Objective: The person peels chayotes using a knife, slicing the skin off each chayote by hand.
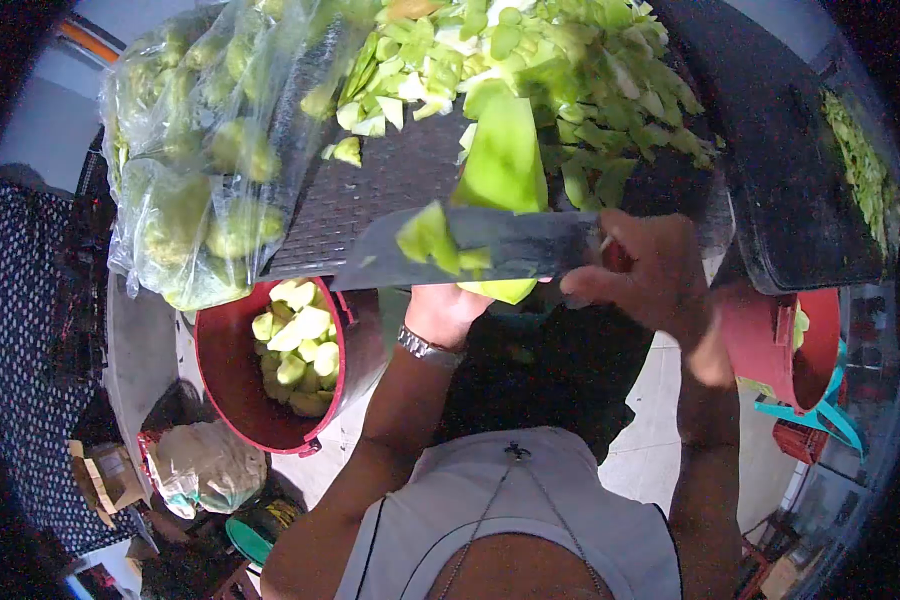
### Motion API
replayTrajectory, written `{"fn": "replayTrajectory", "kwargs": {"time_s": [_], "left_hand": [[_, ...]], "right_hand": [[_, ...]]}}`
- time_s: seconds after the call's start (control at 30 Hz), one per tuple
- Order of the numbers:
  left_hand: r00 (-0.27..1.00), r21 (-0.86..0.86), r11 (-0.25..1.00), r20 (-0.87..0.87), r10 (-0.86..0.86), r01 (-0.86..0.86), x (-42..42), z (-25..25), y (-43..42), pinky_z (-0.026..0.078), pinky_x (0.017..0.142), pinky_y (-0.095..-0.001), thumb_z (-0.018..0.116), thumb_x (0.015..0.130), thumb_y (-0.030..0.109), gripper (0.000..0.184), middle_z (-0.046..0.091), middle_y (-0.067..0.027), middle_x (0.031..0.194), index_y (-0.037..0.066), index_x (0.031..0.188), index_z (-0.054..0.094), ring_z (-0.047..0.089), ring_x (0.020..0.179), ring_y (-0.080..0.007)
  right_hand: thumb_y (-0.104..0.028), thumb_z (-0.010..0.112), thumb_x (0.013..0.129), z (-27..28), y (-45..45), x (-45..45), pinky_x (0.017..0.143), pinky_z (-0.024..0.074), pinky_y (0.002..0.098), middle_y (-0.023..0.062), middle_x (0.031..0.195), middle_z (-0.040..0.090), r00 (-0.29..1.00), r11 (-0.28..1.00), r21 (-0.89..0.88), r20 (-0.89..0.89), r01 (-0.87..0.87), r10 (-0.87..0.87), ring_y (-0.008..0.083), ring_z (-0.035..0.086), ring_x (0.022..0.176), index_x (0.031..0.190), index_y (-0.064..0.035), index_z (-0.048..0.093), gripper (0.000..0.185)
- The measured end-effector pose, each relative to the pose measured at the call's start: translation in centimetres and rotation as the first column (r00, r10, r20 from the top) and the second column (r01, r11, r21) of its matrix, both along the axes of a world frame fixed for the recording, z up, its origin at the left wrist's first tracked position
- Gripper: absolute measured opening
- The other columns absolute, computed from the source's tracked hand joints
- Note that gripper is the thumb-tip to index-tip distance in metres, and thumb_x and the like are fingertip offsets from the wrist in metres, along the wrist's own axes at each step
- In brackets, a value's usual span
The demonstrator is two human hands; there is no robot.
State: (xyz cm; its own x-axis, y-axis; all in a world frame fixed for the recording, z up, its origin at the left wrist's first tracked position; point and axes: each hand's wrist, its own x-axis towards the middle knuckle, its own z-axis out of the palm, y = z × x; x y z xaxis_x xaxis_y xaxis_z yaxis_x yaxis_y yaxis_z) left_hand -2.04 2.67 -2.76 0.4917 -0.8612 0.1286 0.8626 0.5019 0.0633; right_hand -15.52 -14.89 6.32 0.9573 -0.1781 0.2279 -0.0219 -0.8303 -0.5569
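Observation:
My right hand (650, 270) is closed around the handle of a large, wide-bladed knife (530, 245), its blade pointing left across my front. Bits of green peel stick to the blade. Behind and under the blade, my left hand (445, 312), with a metal watch at the wrist, holds a pale green vegetable (510, 290); the blade hides most of its fingers. A long, smooth green piece (500, 160) shows just beyond the blade; whether it is still joined to the vegetable I cannot tell. Past it lies a heap of green peelings (570, 60).
A clear plastic bag of green vegetables (210, 150) stands at the left on the dark woven surface (360, 190). Below it is a red bucket (202, 350) with peeled pieces (300, 340). Another red bucket (760, 350) and a black container (790, 180) are at the right.

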Motion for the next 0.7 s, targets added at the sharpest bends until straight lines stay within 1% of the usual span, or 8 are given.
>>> {"fn": "replayTrajectory", "kwargs": {"time_s": [0.13,0.2,0.33,0.43,0.5,0.57,0.67,0.7], "left_hand": [[0.983,0.219,0.975,0.185,-0.01,-0.031,1.4,2.3,-0.2,0.06,0.075,-0.0592,0.064,0.08,0.041,0.072,0.061,-0.0267,0.121,-0.003,0.135,0.048,0.064,0.108,-0.0411],[0.982,0.201,0.977,0.186,0.027,-0.065,1.5,2.8,-0.2,0.061,0.073,-0.0581,0.064,0.08,0.042,0.073,0.061,-0.0271,0.12,-0.004,0.134,0.048,0.064,0.107,-0.0406],[0.975,0.212,0.972,0.216,0.05,-0.097,1.2,3.1,0.0,0.061,0.072,-0.0582,0.064,0.081,0.042,0.072,0.062,-0.0267,0.118,-0.004,0.134,0.048,0.065,0.106,-0.0404],[0.979,0.265,0.96,0.198,0.04,-0.093,1.2,2.2,0.3,0.06,0.07,-0.0645,0.061,0.083,0.045,0.072,0.057,-0.0256,0.127,0.003,0.139,0.045,0.059,0.11,-0.051],[0.982,0.252,0.965,0.19,0.018,-0.067,0.8,2.3,0.2,0.06,0.07,-0.0631,0.062,0.083,0.045,0.073,0.057,-0.0246,0.127,0.004,0.14,0.045,0.06,0.109,-0.0502],[0.981,0.291,0.955,0.193,0.008,-0.065,0.2,2.6,0.5,0.06,0.069,-0.0616,0.062,0.083,0.046,0.074,0.057,-0.0239,0.128,0.004,0.141,0.044,0.06,0.109,-0.0494],[0.97,0.311,0.945,0.241,0.025,-0.102,0.9,3.2,0.3,0.06,0.067,-0.0598,0.062,0.083,0.047,0.076,0.056,-0.0232,0.129,0.005,0.143,0.043,0.06,0.11,-0.0481],[0.972,0.274,0.957,0.232,0.034,-0.099,1.1,3.0,0.6,0.06,0.067,-0.0596,0.062,0.083,0.048,0.076,0.056,-0.0229,0.13,0.005,0.143,0.043,0.06,0.11,-0.0476]], "right_hand": [[-0.06,0.07,0.084,-1.0,-5.1,0.9,0.048,0.0374,0.0383,0.0091,0.053,0.051,0.981,0.981,-0.073,-0.066,0.177,-0.182,0.0188,0.049,0.045,0.076,-0.0019,0.06,0.059],[-0.057,0.07,0.085,-0.1,-4.3,0.3,0.048,0.0357,0.0396,0.009,0.051,0.048,0.966,0.97,-0.133,-0.132,0.203,-0.22,0.0189,0.047,0.044,0.077,-0.0022,0.06,0.057],[-0.055,0.07,0.086,-0.1,-3.0,0.2,0.048,0.0352,0.041,0.0109,0.052,0.049,0.989,0.986,-0.091,-0.035,0.143,-0.146,0.0205,0.049,0.045,0.077,-0.0018,0.059,0.055],[-0.053,0.07,0.086,-0.7,-2.3,0.1,0.049,0.0363,0.0402,0.0119,0.054,0.049,0.975,0.977,-0.064,-0.073,0.205,-0.209,0.0245,0.05,0.047,0.076,-0.0019,0.059,0.053],[-0.05,0.07,0.087,-0.8,-2.5,0.4,0.049,0.0375,0.0398,0.0128,0.054,0.051,0.981,0.982,-0.056,-0.056,0.182,-0.186,0.0279,0.053,0.049,0.076,-0.0023,0.06,0.05],[-0.046,0.07,0.087,-1.0,-3.6,1.4,0.051,0.0411,0.0399,0.0144,0.061,0.056,0.943,0.927,-0.191,-0.019,0.323,-0.332,0.0301,0.058,0.055,0.089,-0.0035,0.063,0.043],[-0.042,0.069,0.089,-2.6,-8.1,2.2,0.057,0.0468,0.042,0.0165,0.076,0.064,0.948,0.741,-0.593,0.232,0.315,-0.218,0.0318,0.063,0.066,0.115,-0.0073,0.062,0.045],[-0.041,0.069,0.089,-3.9,-9.9,1.9,0.059,0.0482,0.0433,0.0169,0.081,0.066,0.95,0.716,-0.626,0.231,0.309,-0.209,0.0326,0.064,0.069,0.123,-0.0089,0.058,0.048]]}}
